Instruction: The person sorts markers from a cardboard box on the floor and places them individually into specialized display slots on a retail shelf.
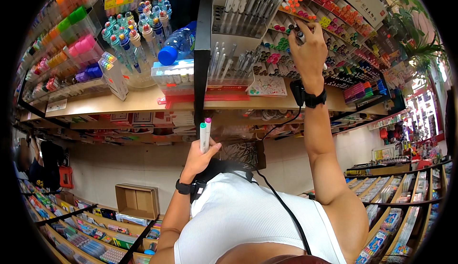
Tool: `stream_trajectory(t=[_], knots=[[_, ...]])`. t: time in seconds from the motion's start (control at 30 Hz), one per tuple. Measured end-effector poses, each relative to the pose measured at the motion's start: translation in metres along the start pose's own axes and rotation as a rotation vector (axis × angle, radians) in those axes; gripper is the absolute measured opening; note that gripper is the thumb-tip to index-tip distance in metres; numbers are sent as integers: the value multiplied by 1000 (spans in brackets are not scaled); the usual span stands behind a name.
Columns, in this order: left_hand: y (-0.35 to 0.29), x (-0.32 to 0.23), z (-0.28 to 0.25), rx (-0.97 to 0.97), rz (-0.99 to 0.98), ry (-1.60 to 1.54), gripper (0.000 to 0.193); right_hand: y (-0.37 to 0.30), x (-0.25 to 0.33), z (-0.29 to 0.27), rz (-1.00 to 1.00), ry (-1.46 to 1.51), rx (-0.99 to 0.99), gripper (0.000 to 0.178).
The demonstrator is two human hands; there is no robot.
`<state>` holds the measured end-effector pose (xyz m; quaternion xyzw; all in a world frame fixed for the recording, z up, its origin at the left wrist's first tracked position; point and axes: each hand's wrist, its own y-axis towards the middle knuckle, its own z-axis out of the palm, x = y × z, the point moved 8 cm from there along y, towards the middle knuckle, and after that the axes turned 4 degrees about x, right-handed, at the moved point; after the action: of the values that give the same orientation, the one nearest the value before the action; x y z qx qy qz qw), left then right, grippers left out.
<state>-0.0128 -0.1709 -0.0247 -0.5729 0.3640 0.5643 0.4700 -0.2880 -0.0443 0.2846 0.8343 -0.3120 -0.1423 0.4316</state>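
My left hand (201, 158) is closed around two white markers, held upright in front of my body. One marker has a green cap (203, 126), the other a magenta cap (208, 120). My right hand (307, 49) reaches up to a tiered rack of markers (329, 23), whose round, coloured ends face out in rows. Its fingers are closed on a marker (300, 35) with a dark end; the hand covers most of it. Green-ended markers (282, 44) lie just left of these fingers, with pink ones (272, 58) below them.
Left of the rack stand clear bins of grey and white pens (238, 11). Past a black upright post (202, 49) are a blue-capped bottle (168, 55) and a cluster of pens (136, 35). A cable hangs from my right wrist. Behind me are an open cardboard box (137, 201) and stocked shelves.
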Motion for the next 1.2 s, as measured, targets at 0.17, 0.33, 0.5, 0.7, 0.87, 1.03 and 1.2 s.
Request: stream_trajectory(t=[0.17, 0.33, 0.5, 0.7, 0.87, 1.03, 1.2], knots=[[-1, -3, 1, -7, 3, -12, 25, -1, 1, -1, -19, 5, 5, 28], [0, 2, 0, 0, -1, -7, 25, -1, 3, -2, -19, -2, 1, 30], [1, 5, -2, -1, -14, -17, 25, -2, 8, -25, 54, 142, 7, 24], [1, 1, -3, -6, -2, -21, 25, -6, 19, -88, -101, 264, -214, 30], [3, 1, -6, -9, -2, -5, 25, -17, 1, -107, 128, 316, -152, 46], [5, -1, -1, 5, -19, -11, 25, -22, -10, -93, 192, 638, -188, 29], [7, -1, 2, 17, -11, -4, 25, -16, -16, -67, 150, 551, -154, 21]])
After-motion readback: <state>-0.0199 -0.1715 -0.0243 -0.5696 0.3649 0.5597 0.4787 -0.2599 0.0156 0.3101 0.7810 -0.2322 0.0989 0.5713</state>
